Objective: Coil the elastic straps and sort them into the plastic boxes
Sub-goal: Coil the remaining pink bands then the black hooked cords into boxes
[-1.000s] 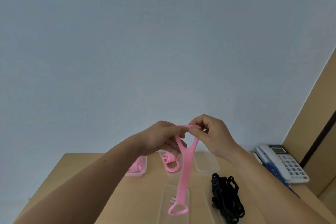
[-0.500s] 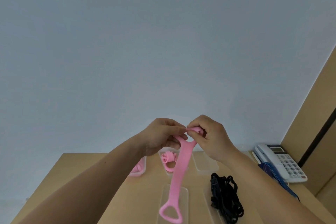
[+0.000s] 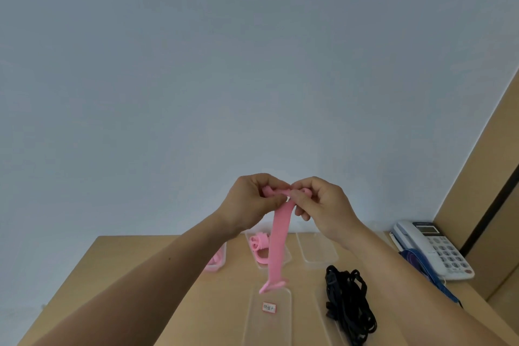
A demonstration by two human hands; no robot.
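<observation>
Head view: looking down past both forearms onto a wooden desk (image 3: pixel 126 255) set against a pale wall (image 3: pixel 252 64).
Left hand (image 3: pixel 252 199): raised above the desk, fingers (image 3: pixel 276 199) curled, pinching the top of the pink strap (image 3: pixel 279 241).
Right hand (image 3: pixel 323 205): just beside the left, fingers (image 3: pixel 297 194) clenched on the same top end.
Pink strap: top bunched into a small roll between the two hands, the rest hanging straight down, looped end by the far edge of the near clear box (image 3: pixel 269 326).
Near clear box: flat on the desk, small label (image 3: pixel 269 307) on it.
Middle box (image 3: pixel 287 257): partly covered by the hanging strap, a coiled pink strap (image 3: pixel 259 247) inside.
Left box (image 3: pixel 214 261): pink contents, half hidden by the left forearm.
Right box (image 3: pixel 317 247): clear, behind the right wrist.
Black straps (image 3: pixel 348 306): tangled heap right of the near box.
Telephone (image 3: pixel 432 250): white, at the desk's far right, a blue strap (image 3: pixel 427 270) against it.
</observation>
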